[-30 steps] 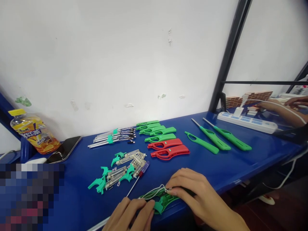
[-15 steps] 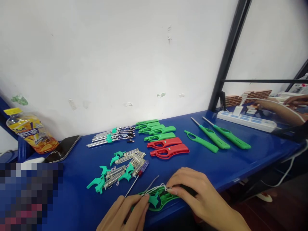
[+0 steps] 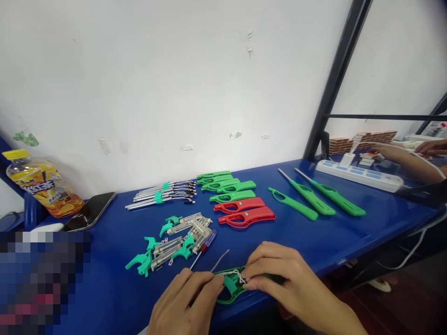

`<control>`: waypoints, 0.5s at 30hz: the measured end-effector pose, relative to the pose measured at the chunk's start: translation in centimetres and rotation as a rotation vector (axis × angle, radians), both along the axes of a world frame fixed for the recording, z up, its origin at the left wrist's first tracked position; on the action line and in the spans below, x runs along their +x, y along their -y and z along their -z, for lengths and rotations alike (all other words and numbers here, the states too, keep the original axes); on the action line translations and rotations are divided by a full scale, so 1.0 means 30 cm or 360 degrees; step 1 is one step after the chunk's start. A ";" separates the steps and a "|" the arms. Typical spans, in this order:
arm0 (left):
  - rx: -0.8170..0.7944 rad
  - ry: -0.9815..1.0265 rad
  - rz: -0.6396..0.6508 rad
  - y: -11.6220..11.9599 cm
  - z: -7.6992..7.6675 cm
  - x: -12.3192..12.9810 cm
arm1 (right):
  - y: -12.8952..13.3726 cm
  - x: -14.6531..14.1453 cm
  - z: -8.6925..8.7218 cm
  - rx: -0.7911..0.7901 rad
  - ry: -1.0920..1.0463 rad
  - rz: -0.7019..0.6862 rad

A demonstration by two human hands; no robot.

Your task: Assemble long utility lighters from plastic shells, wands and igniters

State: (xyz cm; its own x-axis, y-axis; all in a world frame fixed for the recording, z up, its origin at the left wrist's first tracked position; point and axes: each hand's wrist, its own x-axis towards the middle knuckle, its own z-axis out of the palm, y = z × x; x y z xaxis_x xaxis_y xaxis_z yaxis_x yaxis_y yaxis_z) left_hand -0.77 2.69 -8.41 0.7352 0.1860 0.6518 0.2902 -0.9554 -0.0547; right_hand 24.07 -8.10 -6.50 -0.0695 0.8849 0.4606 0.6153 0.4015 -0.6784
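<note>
A green lighter shell [image 3: 228, 298] lies open at the table's front edge, with a teal trigger [image 3: 229, 284] and thin white wires [image 3: 237, 274] inside. My left hand [image 3: 190, 300] is closed over the shell's left end, its fingertips beside the trigger. From the right, my right hand [image 3: 279, 279] pinches the wires at a small dark part, thumb and forefinger together over the shell. My fingers hide both ends of the shell. A screwdriver [image 3: 209, 238] with a purple and red handle points toward my left hand.
Beyond my hands lie clear fuel tanks [image 3: 167, 251], teal triggers [image 3: 141, 264], metal tubes with wires [image 3: 153, 197], red shells [image 3: 247, 217] and green shells [image 3: 237, 187]. Green lighters [image 3: 314, 200] and a power strip [image 3: 359, 176] lie right; a phone [image 3: 92, 211] and bottle [image 3: 45, 186] left.
My left hand has shifted slightly right along the shell, covering more of its left end. My right hand stays pinched at the wires. The view has moved a little.
</note>
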 end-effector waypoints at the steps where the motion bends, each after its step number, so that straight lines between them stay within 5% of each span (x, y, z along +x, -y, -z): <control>1: -0.0018 -0.0010 0.0028 0.000 -0.002 0.001 | 0.000 0.000 -0.001 -0.0005 0.0006 0.0005; 15: -0.0236 -0.0005 0.0094 -0.009 -0.029 0.009 | 0.006 -0.004 -0.001 0.0024 0.0052 0.0006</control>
State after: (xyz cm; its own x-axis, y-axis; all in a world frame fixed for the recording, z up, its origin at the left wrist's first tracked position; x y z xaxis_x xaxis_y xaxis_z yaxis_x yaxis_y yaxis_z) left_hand -0.51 2.97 -7.53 0.7498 0.2365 0.6180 0.2332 -0.9685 0.0877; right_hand 23.96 -8.28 -6.49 -0.0814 0.8782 0.4713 0.6384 0.4091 -0.6520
